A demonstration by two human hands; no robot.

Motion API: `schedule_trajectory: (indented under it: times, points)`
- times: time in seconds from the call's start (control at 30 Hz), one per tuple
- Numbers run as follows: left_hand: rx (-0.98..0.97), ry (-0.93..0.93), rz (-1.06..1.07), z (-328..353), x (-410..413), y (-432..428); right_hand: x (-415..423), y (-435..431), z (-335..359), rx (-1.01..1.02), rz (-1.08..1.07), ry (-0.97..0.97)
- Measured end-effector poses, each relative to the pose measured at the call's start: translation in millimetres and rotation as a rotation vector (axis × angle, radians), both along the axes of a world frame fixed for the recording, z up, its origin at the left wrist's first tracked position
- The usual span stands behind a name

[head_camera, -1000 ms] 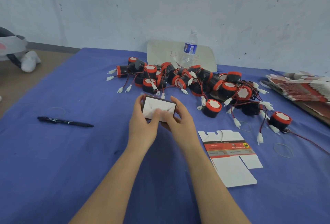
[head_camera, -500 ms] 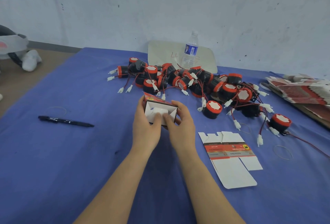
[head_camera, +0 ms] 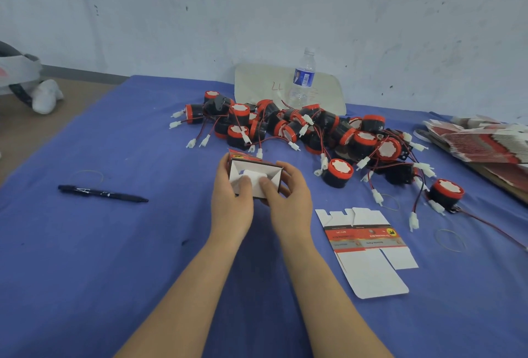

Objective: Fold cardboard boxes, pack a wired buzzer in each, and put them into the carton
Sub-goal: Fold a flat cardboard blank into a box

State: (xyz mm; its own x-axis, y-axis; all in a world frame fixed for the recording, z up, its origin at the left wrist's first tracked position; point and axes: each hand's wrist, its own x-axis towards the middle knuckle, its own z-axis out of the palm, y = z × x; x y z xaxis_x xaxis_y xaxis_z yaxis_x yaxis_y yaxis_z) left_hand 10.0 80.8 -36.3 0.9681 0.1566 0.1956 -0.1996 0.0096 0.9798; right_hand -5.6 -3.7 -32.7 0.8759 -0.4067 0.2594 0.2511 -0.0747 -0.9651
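Two bare forearms reach forward over the counter (head_camera: 85, 286), which is covered in a blue-purple cloth with a few dark specks. The left hand (head_camera: 231, 206) and right hand (head_camera: 291, 203) together grasp a small cardboard box (head_camera: 254, 176) held just above the cloth, its open end facing the camera; the fingers (head_camera: 285, 170) of each hand wrap the box's sides while both thumbs press white flaps into the opening. To the right of the hands a flat unfolded box blank (head_camera: 368, 249) lies printed side up, white flaps spread. A thin rubber band (head_camera: 450, 240) lies beyond its right edge. To the left, well apart, a black pen (head_camera: 103, 193) lies on the cloth. Behind the hands a heap of wired buzzers (head_camera: 308, 132), black with red rims and white connectors on red and black leads, spreads across the middle of the counter. At the right edge sits a stack of flat box blanks (head_camera: 483, 143). Farther back, a clear water bottle (head_camera: 303, 80) stands in front of a pale board (head_camera: 257, 83) leaning on the scuffed whitish wall (head_camera: 257, 0). At far left, brown floor (head_camera: 43, 129) shows.
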Motion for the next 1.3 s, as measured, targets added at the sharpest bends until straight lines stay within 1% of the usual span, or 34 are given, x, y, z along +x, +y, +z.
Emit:
schedule_trajectory:
  times: [0.17, 0.3, 0.4, 0.47, 0.6, 0.8, 0.9, 1.0, 1.13, 1.2, 1.23, 1.3]
  points:
    - [-0.062, 0.019, 0.015, 0.6, 0.0, 0.1, 0.7, 1.4, -2.0, -0.014, -0.004, 0.001]
    - [-0.086, 0.007, -0.040, 4.8, 0.1, 2.9, 2.6, -2.4, 0.6, 0.047, 0.072, 0.008]
    - [-0.052, 0.017, -0.106, 5.0, -0.3, 5.4, 2.2, -4.0, 4.4, 0.036, 0.118, 0.007]
    - [-0.019, -0.025, -0.120, 4.6, -0.4, 5.0, 2.0, -3.4, 4.6, 0.016, 0.110, 0.005]
    - [0.012, -0.116, -0.149, 3.5, -0.1, 1.7, 1.7, -5.9, 3.9, 0.072, 0.079, 0.001]
    - [0.092, -0.174, -0.160, -0.9, -1.8, -3.6, 0.9, -9.2, 1.6, 0.112, 0.041, 0.001]
    - [0.082, -0.171, -0.155, -2.3, -1.5, -3.9, 0.3, -8.6, -0.1, 0.086, 0.017, 0.005]
    - [0.025, -0.157, -0.170, -2.1, -0.9, -2.6, 0.5, -9.0, 1.4, 0.057, 0.052, -0.015]
    - [-0.022, -0.189, -0.134, -0.1, 2.6, 0.5, 0.4, -6.8, 5.9, 0.141, 0.111, -0.016]
    - [-0.037, -0.183, -0.118, 0.9, 3.6, 1.6, -0.3, -5.6, 7.5, 0.139, 0.103, -0.020]
    - [-0.020, -0.174, -0.095, 0.4, 3.9, 1.8, -0.4, -5.4, 8.0, 0.120, 0.099, -0.026]
    - [0.079, -0.133, -0.002, -0.8, 3.7, 1.5, -0.4, -5.2, 9.0, 0.083, 0.108, -0.039]
